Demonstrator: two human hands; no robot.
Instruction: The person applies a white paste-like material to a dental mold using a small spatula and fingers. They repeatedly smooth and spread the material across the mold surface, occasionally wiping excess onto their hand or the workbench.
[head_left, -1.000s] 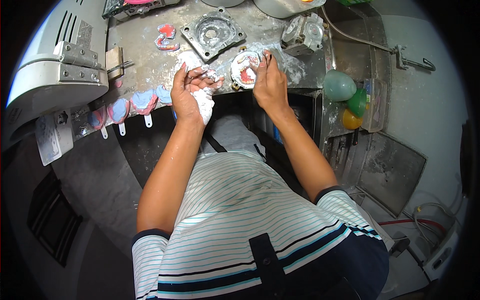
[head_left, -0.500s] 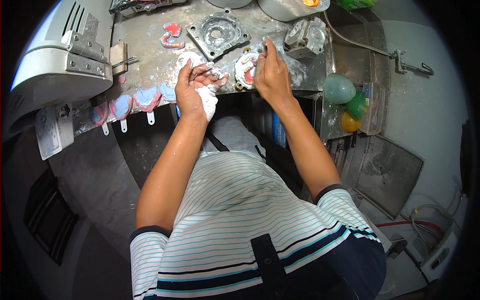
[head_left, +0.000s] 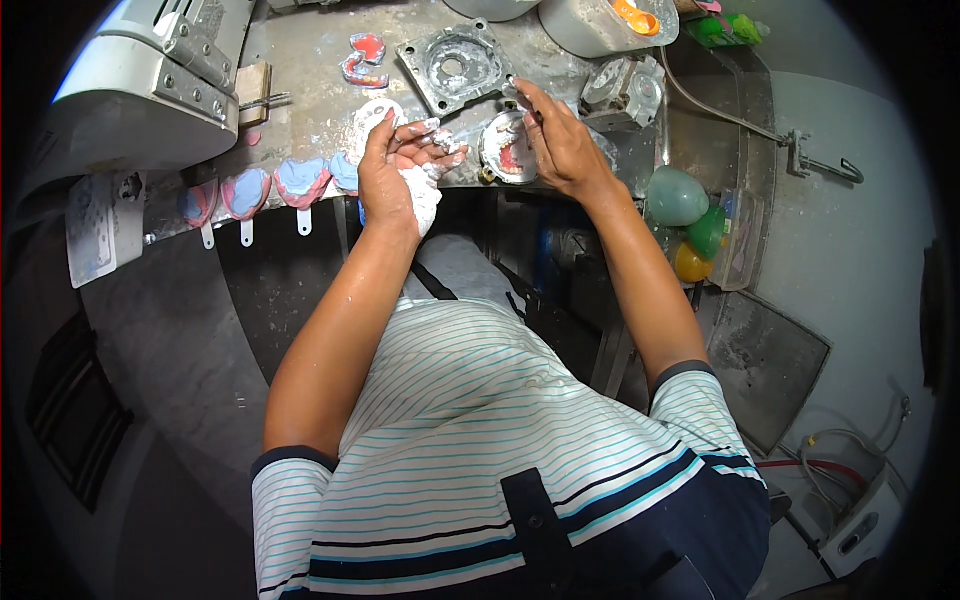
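My left hand [head_left: 385, 190] is palm up and cupped, its fingers loosely spread and smeared white. A lump of white plaster [head_left: 424, 200] lies in the heel of that palm. To its right, near the counter's front edge, sits a round metal flask [head_left: 487, 150] filled with white plaster. A pink denture [head_left: 511, 158] shows in the plaster. My right hand [head_left: 570, 150] is at the flask's right rim, fingers stretched out and white-tipped, gripping nothing. Its fingers hide part of that rim.
Behind lies a square metal flask part [head_left: 436, 82]; a metal block [head_left: 622, 95] stands right. Several blue-filled impression trays [head_left: 300, 180] line the front edge. A white tub [head_left: 580, 25] with an orange scoop [head_left: 637, 17], rubber bowls [head_left: 678, 195] and a white machine [head_left: 150, 100] stand around.
My right hand has shifted to the flask's right side, uncovering more of the plaster and denture. The left hand keeps its cupped pose with the plaster. The whole view has shifted slightly.
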